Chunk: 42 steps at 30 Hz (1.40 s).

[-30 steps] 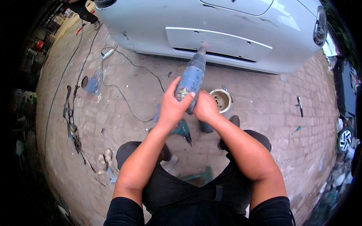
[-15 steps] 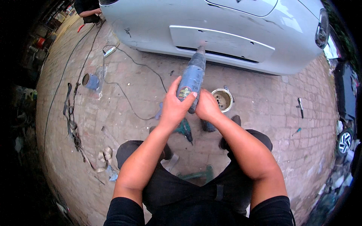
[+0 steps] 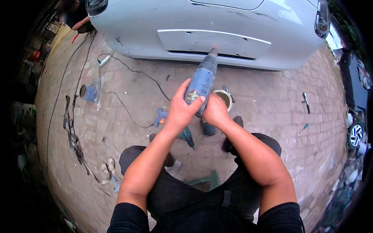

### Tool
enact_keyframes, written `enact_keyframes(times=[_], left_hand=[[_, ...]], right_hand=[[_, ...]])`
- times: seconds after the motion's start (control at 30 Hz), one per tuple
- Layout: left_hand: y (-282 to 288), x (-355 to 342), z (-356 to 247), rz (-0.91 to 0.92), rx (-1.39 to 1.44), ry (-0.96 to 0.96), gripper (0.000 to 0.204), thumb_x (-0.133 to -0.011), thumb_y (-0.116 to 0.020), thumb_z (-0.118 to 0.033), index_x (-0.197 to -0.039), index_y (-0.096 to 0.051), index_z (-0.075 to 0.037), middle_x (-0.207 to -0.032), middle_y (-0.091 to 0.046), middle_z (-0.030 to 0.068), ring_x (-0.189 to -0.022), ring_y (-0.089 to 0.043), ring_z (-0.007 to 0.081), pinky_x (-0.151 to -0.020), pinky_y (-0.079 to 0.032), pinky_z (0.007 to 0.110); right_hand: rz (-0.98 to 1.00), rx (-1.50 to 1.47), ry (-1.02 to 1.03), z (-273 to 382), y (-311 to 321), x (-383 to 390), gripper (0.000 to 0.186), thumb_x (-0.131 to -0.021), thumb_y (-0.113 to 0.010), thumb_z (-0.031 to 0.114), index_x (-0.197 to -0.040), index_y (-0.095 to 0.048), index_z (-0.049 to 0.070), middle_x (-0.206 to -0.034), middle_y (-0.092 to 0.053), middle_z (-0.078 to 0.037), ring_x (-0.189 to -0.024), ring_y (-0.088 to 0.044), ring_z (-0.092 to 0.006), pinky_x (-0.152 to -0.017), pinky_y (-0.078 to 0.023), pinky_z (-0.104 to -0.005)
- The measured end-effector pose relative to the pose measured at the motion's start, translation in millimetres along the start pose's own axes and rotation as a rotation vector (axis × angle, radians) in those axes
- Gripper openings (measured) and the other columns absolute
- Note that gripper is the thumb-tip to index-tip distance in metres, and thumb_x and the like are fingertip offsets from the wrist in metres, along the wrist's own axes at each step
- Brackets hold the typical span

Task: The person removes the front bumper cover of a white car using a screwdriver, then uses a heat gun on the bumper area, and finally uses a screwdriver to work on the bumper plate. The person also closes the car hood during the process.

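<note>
My left hand (image 3: 182, 108) is wrapped round the body of a blue-grey heat gun (image 3: 203, 77). My right hand (image 3: 215, 112) grips it lower down on the right, where the handle is mostly hidden. The nozzle points away from me at the white recessed panel (image 3: 186, 39) on the silver car's bumper (image 3: 283, 54); I cannot tell whether it touches. Beneath my hands a green drill (image 3: 187, 136) and a blue hand tool (image 3: 159, 114) lie on the paving. A round metal container (image 3: 229, 101) is just beyond my right hand.
A co-worker (image 3: 75, 17) crouches beside the car at upper left. Cables (image 3: 130, 66), a power strip (image 3: 104, 60), a blue can (image 3: 88, 92) and straps (image 3: 70, 124) lie left. A ratchet-like tool (image 3: 305, 103), a screwdriver (image 3: 304, 128) and a wheel (image 3: 355, 136) are right.
The car has shifted slightly left and upward in my view, the nozzle slightly right against the panel. More of the co-worker shows. My grip on the heat gun is unchanged.
</note>
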<state>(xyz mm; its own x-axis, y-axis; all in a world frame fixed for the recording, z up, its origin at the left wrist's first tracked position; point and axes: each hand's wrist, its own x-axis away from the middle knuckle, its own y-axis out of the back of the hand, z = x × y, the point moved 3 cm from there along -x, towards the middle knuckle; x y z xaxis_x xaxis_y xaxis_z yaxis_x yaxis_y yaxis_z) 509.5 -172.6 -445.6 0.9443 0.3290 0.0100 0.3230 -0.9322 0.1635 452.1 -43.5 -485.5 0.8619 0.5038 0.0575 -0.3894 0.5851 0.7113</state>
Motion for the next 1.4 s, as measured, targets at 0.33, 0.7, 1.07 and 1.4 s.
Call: enact_keyframes(times=[0.33,0.7,1.07,1.4], left_hand=[[-19.9,-10.2,-3.7,0.012,0.006,0.01,0.074,-0.079,-0.075,-0.021,-0.141,-0.044,0.007,-0.132,-0.056,0.0204,-0.119,-0.055,0.0245,-0.102,-0.043,0.035],[5.1,-8.1,2.9,-0.086,-0.017,-0.042,0.077,-0.078,-0.076,-0.025,-0.139,-0.045,0.009,-0.129,-0.058,0.0243,-0.118,-0.058,0.0267,-0.101,-0.044,0.035],[40.2,6.6,12.6,-0.154,-0.002,-0.009,0.077,-0.079,-0.076,-0.023,-0.14,-0.043,0.01,-0.132,-0.056,0.0245,-0.12,-0.056,0.027,-0.101,-0.044,0.035],[53.3,14.1,6.2,-0.197,-0.043,0.0,0.077,-0.079,-0.077,-0.024,-0.139,-0.043,0.01,-0.131,-0.057,0.0247,-0.119,-0.057,0.0266,-0.1,-0.045,0.035]], right_hand=[[-0.041,-0.014,-0.054,-15.3,11.5,-0.3,0.029,-0.08,-0.065,0.016,-0.104,-0.063,-0.001,-0.103,-0.066,-0.026,-0.099,-0.063,-0.0447,-0.082,-0.05,-0.0523],[-0.019,-0.03,-0.026,4.8,-3.4,-11.7,0.029,-0.08,-0.065,0.015,-0.103,-0.063,-0.002,-0.103,-0.066,-0.028,-0.099,-0.062,-0.0466,-0.082,-0.05,-0.053],[0.112,-0.039,-0.028,43.1,-19.3,-13.2,0.028,-0.081,-0.063,0.014,-0.104,-0.062,-0.003,-0.103,-0.066,-0.029,-0.1,-0.061,-0.0478,-0.083,-0.049,-0.0534],[0.097,-0.012,0.026,41.5,-39.7,-18.6,0.03,-0.081,-0.065,0.02,-0.102,-0.063,-0.002,-0.104,-0.067,-0.027,-0.097,-0.065,-0.0444,-0.082,-0.052,-0.0532]])
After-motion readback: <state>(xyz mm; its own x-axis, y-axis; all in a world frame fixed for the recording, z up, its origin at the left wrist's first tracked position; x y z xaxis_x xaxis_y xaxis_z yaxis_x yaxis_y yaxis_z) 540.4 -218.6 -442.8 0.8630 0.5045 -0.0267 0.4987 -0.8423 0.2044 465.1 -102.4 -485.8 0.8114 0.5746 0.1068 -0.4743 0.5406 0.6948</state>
